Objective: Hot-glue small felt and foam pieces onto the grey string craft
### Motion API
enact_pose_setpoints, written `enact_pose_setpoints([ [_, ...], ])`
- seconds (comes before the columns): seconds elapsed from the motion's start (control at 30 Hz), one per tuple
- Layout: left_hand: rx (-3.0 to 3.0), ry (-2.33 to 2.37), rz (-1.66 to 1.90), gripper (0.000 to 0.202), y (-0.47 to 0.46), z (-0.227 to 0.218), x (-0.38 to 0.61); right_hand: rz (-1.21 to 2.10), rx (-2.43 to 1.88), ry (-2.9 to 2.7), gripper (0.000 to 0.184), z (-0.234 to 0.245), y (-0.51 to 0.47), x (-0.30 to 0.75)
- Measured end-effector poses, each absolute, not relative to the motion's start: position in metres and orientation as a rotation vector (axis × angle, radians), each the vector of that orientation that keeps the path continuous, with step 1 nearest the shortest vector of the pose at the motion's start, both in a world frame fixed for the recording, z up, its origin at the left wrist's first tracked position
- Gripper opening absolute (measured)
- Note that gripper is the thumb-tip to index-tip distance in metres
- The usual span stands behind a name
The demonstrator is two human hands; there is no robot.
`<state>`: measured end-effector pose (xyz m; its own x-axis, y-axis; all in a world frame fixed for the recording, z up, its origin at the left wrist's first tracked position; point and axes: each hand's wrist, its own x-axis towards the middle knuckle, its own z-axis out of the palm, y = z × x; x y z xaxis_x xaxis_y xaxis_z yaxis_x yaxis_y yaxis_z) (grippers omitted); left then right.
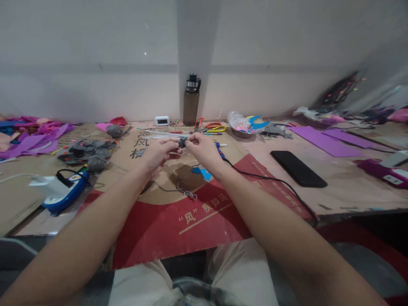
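Both of my hands meet above the middle of the cardboard sheet (204, 229). A small dark grey piece (182, 143), perhaps felt, is pinched between them; its exact kind is too small to make out. My left hand (161, 154) holds its left side with thumb and fingertips. On the right side, my right hand (204, 146) closes thumb and forefinger on the same piece. Grey yarn (178, 190) trails over the cardboard below my hands. Beside my right wrist lie blue scraps (202, 172) and a blue-handled tool (219, 151) with a black cord, partly hidden by the wrist.
A bottle (190, 102) stands by the wall, near a small white clock (162, 121) and scissors (216, 127). Grey felt pieces (86, 152) and a blue power strip (65, 195) lie left. On the right are a black phone (298, 168), purple sheets (325, 142) and a bowl (244, 132).
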<state>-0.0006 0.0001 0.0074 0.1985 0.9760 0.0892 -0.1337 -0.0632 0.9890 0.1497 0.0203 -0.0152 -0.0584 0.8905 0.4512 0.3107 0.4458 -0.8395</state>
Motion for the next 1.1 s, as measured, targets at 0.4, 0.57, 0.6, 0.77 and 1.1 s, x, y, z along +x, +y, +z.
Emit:
enact_pose_setpoints([
  [0.4, 1.893, 1.236, 1.249, 0.004, 0.002, 0.006, -0.009, 0.333, -1.072, -1.891, 0.006, -0.006, 0.006, 0.154],
  [0.57, 1.667, 1.146, 1.306, 0.004, 0.002, 0.005, -0.006, 0.355, -1.031, -1.799, 0.017, -0.008, 0.004, 0.151],
  [0.6, 1.614, 1.114, 1.314, 0.006, 0.003, 0.003, -0.006, 0.357, -1.021, -1.796, 0.014, -0.009, 0.003, 0.150],
  [0.77, 1.489, 1.078, 1.325, 0.012, 0.005, -0.001, -0.003, 0.325, -1.006, -1.798, 0.008, -0.011, 0.003, 0.148],
  [1.1, 1.419, 1.029, 1.374, 0.008, 0.008, -0.003, -0.003, 0.373, -1.110, -1.765, 0.020, -0.008, 0.001, 0.146],
])
